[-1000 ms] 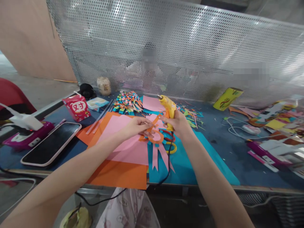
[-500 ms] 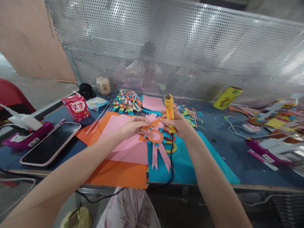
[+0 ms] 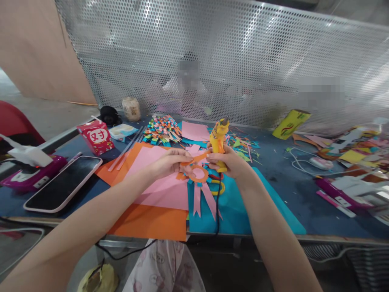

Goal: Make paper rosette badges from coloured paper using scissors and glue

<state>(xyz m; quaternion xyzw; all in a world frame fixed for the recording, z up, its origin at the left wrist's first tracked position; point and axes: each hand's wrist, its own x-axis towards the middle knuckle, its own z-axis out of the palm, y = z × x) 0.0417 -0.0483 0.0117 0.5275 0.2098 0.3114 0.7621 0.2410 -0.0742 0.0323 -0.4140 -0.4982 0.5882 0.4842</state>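
Note:
My right hand (image 3: 230, 161) is wrapped round a yellow glue gun (image 3: 216, 142), whose dark nozzle points up and tilts to the right. A black cord hangs from its lower end. The fingers of my left hand (image 3: 173, 161) are closed on an orange paper strip (image 3: 198, 157), which stretches across to my right fingertips. Just below both hands lies a paper rosette (image 3: 208, 175) with a scalloped orange ring, a pink centre, blue edges and two pink ribbon tails (image 3: 197, 200). Beside it, scissors with a yellow handle (image 3: 219, 188) are partly covered by the cord and my right hand.
Under my hands lie pink (image 3: 164, 194), orange (image 3: 152, 223) and blue paper sheets (image 3: 237, 215). Coloured paper pieces (image 3: 162, 130) are heaped behind. A phone (image 3: 63, 184), red drink carton (image 3: 95, 137) and purple power strip (image 3: 36, 178) stand left. A perforated metal screen (image 3: 243, 69) rises behind the table.
The glue gun has turned in my right hand, its nozzle swinging from upright to tilted right. My left hand stays almost where it was with the orange strip.

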